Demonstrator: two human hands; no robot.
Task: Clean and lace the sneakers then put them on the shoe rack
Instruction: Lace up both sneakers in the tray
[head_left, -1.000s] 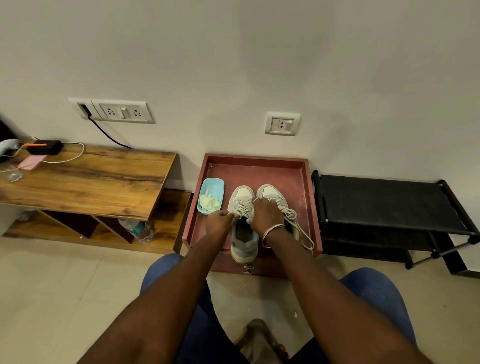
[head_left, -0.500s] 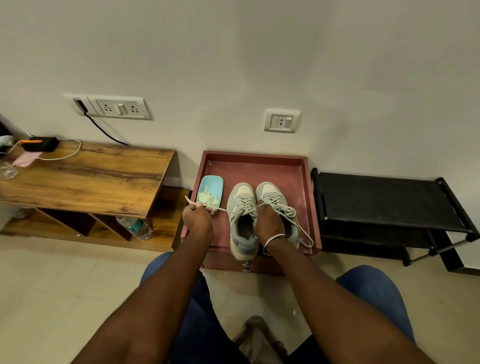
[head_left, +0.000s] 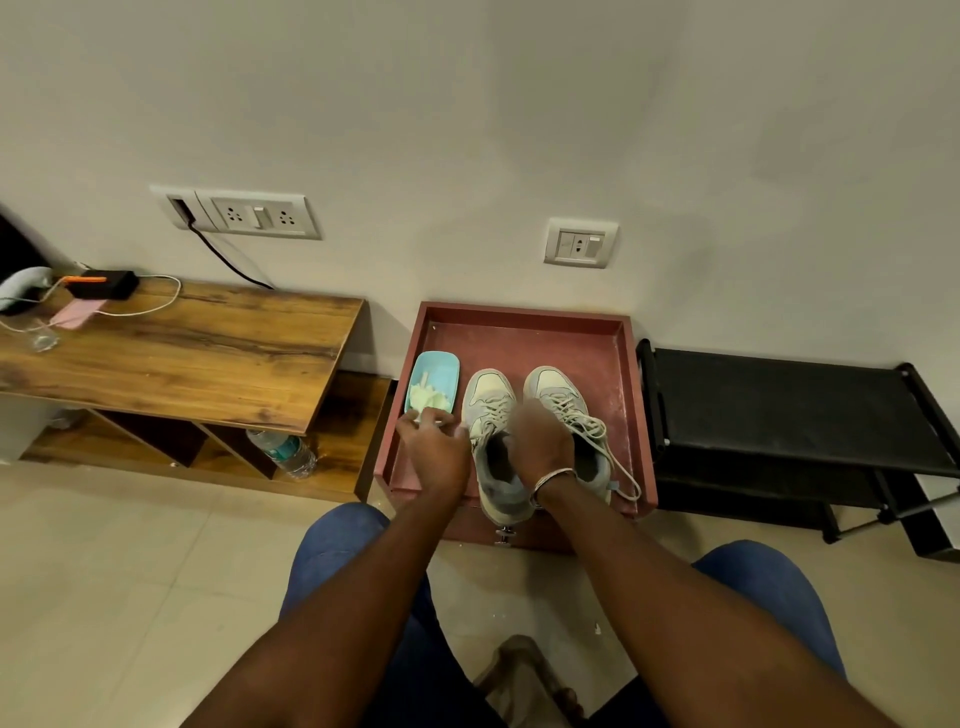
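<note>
both hands work the lace of the left sneaker (head_left: 493, 441) in the red tray (head_left: 524, 313)

left hand (head_left: 436, 452) looks pinched on a lace end, drawn out to the side just by the blue dish (head_left: 434, 387); right hand (head_left: 540, 441) is blurred over the tongue, fingers curled – whether it grips lace i cannot tell. to do this well, i'd pull each crossing snug and even, keep the other hand pressing the shoe so it doesn't slide, and match both ends. the right sneaker (head_left: 566, 415) sits beside it, lace trailing loose – the black shoe rack (head_left: 779, 405) waits just right of the tray.
</note>
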